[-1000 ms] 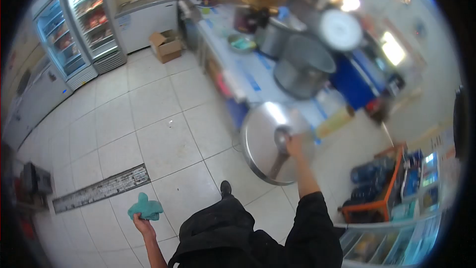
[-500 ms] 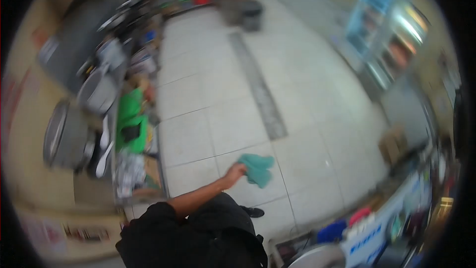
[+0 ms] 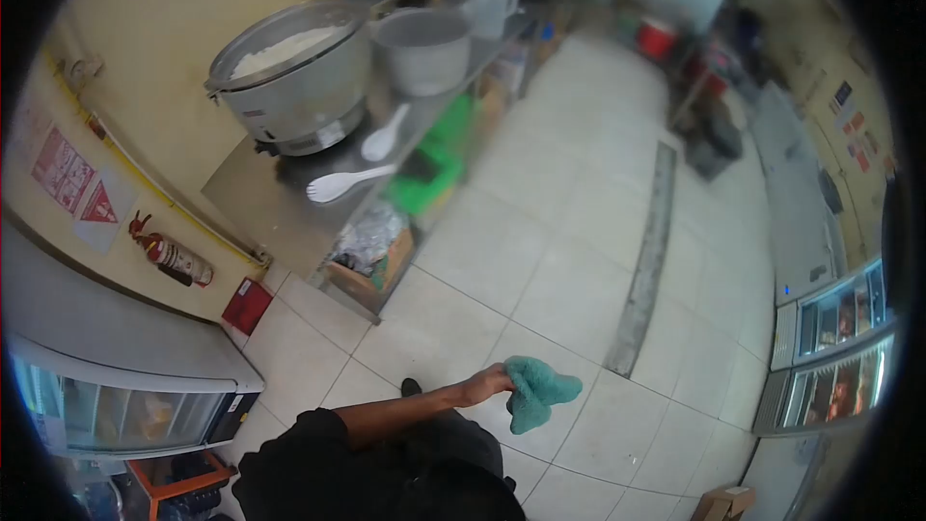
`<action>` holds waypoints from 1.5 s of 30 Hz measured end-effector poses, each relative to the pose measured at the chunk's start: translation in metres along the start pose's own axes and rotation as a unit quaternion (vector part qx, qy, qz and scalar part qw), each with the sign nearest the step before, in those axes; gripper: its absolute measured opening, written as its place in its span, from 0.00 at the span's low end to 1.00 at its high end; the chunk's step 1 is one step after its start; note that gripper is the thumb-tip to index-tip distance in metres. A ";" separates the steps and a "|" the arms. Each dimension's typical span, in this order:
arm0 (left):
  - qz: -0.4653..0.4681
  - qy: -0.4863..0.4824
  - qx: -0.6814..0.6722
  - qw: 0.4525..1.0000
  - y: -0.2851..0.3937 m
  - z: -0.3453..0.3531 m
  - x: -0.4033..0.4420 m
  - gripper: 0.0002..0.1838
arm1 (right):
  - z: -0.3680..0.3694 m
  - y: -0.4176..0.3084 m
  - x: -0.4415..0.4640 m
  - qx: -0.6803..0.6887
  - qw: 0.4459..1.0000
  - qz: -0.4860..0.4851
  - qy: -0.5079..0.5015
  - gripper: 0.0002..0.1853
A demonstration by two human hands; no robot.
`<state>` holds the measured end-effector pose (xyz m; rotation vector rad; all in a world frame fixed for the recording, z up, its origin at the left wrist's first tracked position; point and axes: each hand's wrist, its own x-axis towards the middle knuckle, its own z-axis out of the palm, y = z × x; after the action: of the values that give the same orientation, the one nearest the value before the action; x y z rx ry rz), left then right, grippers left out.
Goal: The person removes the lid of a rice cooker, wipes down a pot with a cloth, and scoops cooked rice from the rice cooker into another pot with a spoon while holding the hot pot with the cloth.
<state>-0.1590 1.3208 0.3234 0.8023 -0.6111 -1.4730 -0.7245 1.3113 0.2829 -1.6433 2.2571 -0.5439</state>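
Note:
My left hand (image 3: 485, 385) is closed on a bunched green cloth (image 3: 540, 394), which hangs over the tiled floor. The arm, in a short black sleeve, reaches across in front of my body from the lower left. My right hand is out of view. Ahead and to the left is a steel counter (image 3: 280, 217). A large rice cooker (image 3: 299, 82), its top uncovered and white contents showing, stands on it. Beside it are a translucent plastic tub (image 3: 424, 53), a white spoon-shaped paddle (image 3: 384, 135) and a white slotted paddle (image 3: 347, 182).
A fridge with a glass front (image 3: 145, 410) stands at the lower left, near a fire extinguisher (image 3: 174, 256) on the wall. Under the counter are a green container (image 3: 434, 169) and a cardboard box (image 3: 391, 265). A drain strip (image 3: 646, 270) crosses the floor. Display fridges (image 3: 834, 367) line the right.
My view has swung left, bringing the counter's near end, the extinguisher and the left fridge into sight. My left hand still holds the green cloth, now a little lower and farther right in view.

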 end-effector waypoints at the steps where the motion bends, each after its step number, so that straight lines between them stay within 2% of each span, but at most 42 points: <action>1: 0.001 -0.022 -0.093 0.995 0.011 -0.019 -0.012 0.17 | 0.016 -0.022 0.002 0.009 0.998 -0.001 -0.055 0.33; 2: 0.016 -0.032 -0.102 0.994 0.041 -0.034 -0.033 0.19 | 0.038 -0.051 0.000 0.025 0.994 -0.005 -0.110 0.34; 3: 0.029 -0.028 -0.187 0.982 0.051 -0.051 -0.047 0.21 | 0.056 -0.077 0.001 0.037 0.984 -0.013 -0.171 0.35; 5: 0.027 0.032 -0.283 0.958 0.087 -0.072 -0.081 0.21 | 0.158 -0.100 0.031 0.179 0.960 -0.113 -0.186 0.10; 7: 0.078 0.039 -0.342 0.936 0.119 -0.103 -0.104 0.20 | 0.210 -0.169 0.026 0.194 0.928 -0.146 -0.282 0.09; 8: 0.033 0.243 -0.253 0.936 0.155 -0.097 -0.115 0.19 | 0.227 -0.207 0.017 0.179 0.916 -0.170 -0.316 0.09; 9: 0.055 0.328 -0.233 0.914 0.164 -0.110 -0.117 0.17 | 0.241 -0.241 0.007 0.164 0.903 -0.189 -0.350 0.10; 11: 0.172 0.303 -0.233 0.908 0.123 -0.189 -0.117 0.16 | 0.265 -0.296 -0.005 0.126 0.878 -0.228 -0.402 0.10; 13: 0.248 0.240 -0.294 0.891 0.139 -0.206 -0.124 0.21 | 0.281 -0.324 -0.004 0.088 0.847 -0.263 -0.454 0.10; 14: 0.254 0.249 -0.294 0.887 0.158 -0.202 -0.127 0.21 | 0.291 -0.339 0.002 0.078 0.837 -0.261 -0.474 0.11; 15: 0.275 0.230 -0.373 0.856 0.183 -0.190 -0.129 0.23 | 0.303 -0.357 0.011 0.069 0.827 -0.262 -0.493 0.11; 16: 0.298 0.207 -0.446 0.818 0.199 -0.186 -0.127 0.27 | 0.315 -0.372 0.022 0.079 0.822 -0.286 -0.485 0.10; 19: 0.381 0.230 -0.378 0.812 0.189 -0.214 -0.116 0.32 | 0.359 -0.440 0.058 0.052 0.815 -0.312 -0.486 0.09; 20: 0.395 0.237 -0.371 0.806 0.198 -0.222 -0.111 0.32 | 0.383 -0.465 0.073 0.047 0.790 -0.393 -0.468 0.09; 22: 0.485 0.199 -0.399 0.752 0.219 -0.236 -0.102 0.33 | 0.436 -0.537 0.088 0.059 0.764 -0.448 -0.461 0.10; 23: 0.498 0.203 -0.389 0.748 0.230 -0.243 -0.100 0.33 | 0.455 -0.578 0.090 0.069 0.748 -0.490 -0.443 0.10; 25: 0.551 0.194 -0.342 0.736 0.253 -0.261 -0.103 0.33 | 0.453 -0.689 0.059 0.059 0.709 -0.569 -0.413 0.10; 26: 0.568 0.193 -0.326 0.731 0.263 -0.268 -0.106 0.33 | 0.435 -0.747 0.029 0.101 0.687 -0.558 -0.454 0.11; 27: 0.608 0.223 -0.304 0.699 0.276 -0.278 -0.111 0.32 | 0.437 -0.794 0.009 0.114 0.637 -0.593 -0.479 0.11; 28: 0.647 0.250 -0.284 0.662 0.287 -0.283 -0.114 0.30 | 0.470 -0.825 -0.006 0.135 0.573 -0.686 -0.427 0.10; 29: 0.653 0.247 -0.282 0.658 0.306 -0.278 -0.116 0.30 | 0.453 -0.866 -0.040 0.142 0.570 -0.656 -0.473 0.11; 31: 0.670 0.311 -0.236 0.632 0.342 -0.270 -0.129 0.29 | 0.431 -0.924 -0.105 0.147 0.531 -0.657 -0.515 0.13; 33: 0.692 0.334 -0.192 0.610 0.355 -0.304 -0.158 0.29 | 0.450 -0.958 -0.156 0.171 0.428 -0.753 -0.470 0.14; 35: 0.713 0.359 -0.145 0.585 0.375 -0.336 -0.191 0.28 | 0.454 -0.976 -0.197 0.174 0.392 -0.819 -0.381 0.21; 36: 0.721 0.383 -0.125 0.563 0.394 -0.350 -0.208 0.26 | 0.459 -0.983 -0.216 0.145 0.385 -0.847 -0.337 0.24; 37: 0.726 0.410 -0.108 0.541 0.410 -0.363 -0.226 0.25 | 0.466 -0.988 -0.227 0.075 0.398 -0.846 -0.347 0.25; 39: 0.711 0.448 -0.129 0.526 0.448 -0.384 -0.251 0.23 | 0.485 -0.991 -0.241 0.030 0.380 -0.869 -0.314 0.27; 41: 0.665 0.577 -0.113 0.461 0.486 -0.409 -0.268 0.21 | 0.499 -0.987 -0.246 0.049 0.373 -0.879 -0.294 0.26; 43: 0.656 0.580 -0.090 0.474 0.521 -0.458 -0.288 0.21 | 0.513 -0.993 -0.251 0.067 0.373 -0.885 -0.271 0.25; 45: 0.643 0.585 -0.073 0.489 0.554 -0.489 -0.284 0.22 | 0.522 -0.996 -0.252 0.018 0.364 -0.880 -0.303 0.22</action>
<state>0.5586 1.6114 0.4896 0.6822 0.1200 0.5681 0.4233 1.2103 0.2892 -2.7631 -0.7690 -0.1157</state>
